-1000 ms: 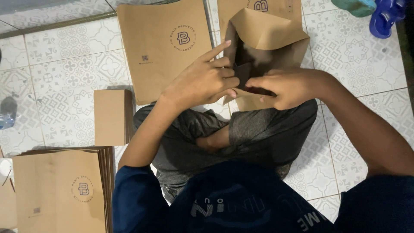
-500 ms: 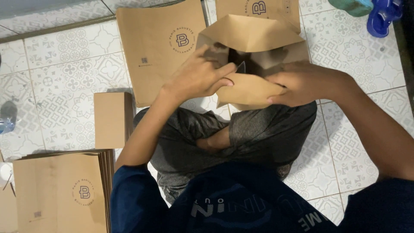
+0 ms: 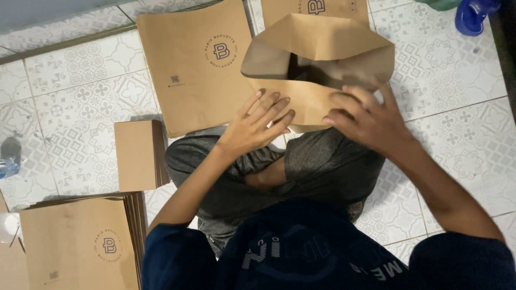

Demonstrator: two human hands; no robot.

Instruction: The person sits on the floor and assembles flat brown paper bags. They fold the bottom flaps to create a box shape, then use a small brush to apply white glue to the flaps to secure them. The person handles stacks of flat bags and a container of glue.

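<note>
1. Both hands have slid down off the mouth of the brown kraft-paper bag since half a second ago, and now lie flat on its lower folded panel; the bag's opening has spread wider, with its dark inside showing.
2. Left hand – fingers stretched out and slightly fanned, palm pressing on the near-left part of the bag's panel; nothing is clasped, the grip is released and flat.
3. Right hand – fingers spread, pressing down on the near-right part of the same panel, just below the open mouth; likewise unclenched, holding nothing.
4. That bag sits on the patterned white tiled floor right in front of the person's crossed legs in grey trousers, its near edge touching the knees.
5. Beside it on the left lies a flat brown paper bag with a round printed emblem; another flat one pokes out behind the opened bag.
6. Further left stand a small stack of folded brown card pieces and, at the lower left, a thick pile of flat printed paper bags.
7. A blue plastic object lies at the top right corner.
</note>
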